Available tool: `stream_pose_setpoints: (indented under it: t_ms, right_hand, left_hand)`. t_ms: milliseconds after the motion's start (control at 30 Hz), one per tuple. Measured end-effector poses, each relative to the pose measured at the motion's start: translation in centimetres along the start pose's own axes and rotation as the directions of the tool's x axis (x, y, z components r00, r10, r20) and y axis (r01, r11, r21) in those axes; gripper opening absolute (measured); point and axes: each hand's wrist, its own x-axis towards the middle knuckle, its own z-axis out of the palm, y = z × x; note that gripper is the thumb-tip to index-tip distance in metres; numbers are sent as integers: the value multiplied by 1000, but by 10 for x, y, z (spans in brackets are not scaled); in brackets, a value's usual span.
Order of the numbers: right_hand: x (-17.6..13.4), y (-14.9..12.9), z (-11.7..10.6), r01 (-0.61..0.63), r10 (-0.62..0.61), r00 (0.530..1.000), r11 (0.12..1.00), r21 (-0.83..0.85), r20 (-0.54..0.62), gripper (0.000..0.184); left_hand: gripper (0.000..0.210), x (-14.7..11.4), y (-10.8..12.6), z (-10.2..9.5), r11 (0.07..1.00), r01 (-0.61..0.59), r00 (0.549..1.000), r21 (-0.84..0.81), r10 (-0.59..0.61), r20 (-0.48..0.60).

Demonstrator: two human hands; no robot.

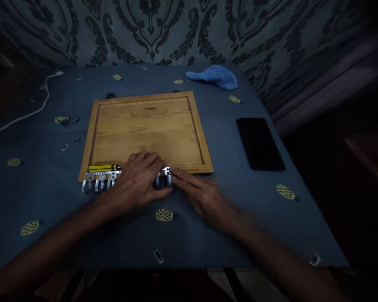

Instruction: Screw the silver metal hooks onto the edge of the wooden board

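Observation:
A wooden board [147, 134] with a raised frame lies flat on the table. Along its near edge runs a metal hook rail [102, 178] with several silver hooks. My left hand [138, 178] lies across the rail, fingers curled over it and thumb below, hiding its middle. At the rail's right end, the closed fingertips of my right hand [204, 195] grip the metal; whether a small part is also between them I cannot tell. A yellow-handled screwdriver [103, 167] lies along the frame's near edge, its shaft passing under my left hand.
A black phone or tablet [260, 144] lies right of the board. Behind it is a crumpled blue cloth [214, 77]. Small screws [77, 139] lie to the left, and a white cable [40, 107] crosses the far left. The table's patterned blue cover [239, 235] reaches the front edge.

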Motion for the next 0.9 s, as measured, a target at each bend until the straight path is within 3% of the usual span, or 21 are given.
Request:
stream_pose_setpoints:
  t_ms: [400,767,900]
  right_hand:
    - [4,-3,-3,14,-14,1000,1000,-9,13,42]
    - [3,-3,0,46,-50,997,997,-65,-54,39]
    - [1,-2,1,24,-26,999,997,-72,-26,43]
  left_hand:
    - [43,0,-4,2,999,2,999,-43,-4,-33]
    - [46,0,-2,1,998,22,1000,-66,-23,-9]
    - [45,1,-1,0,997,39,999,-68,-39,6]
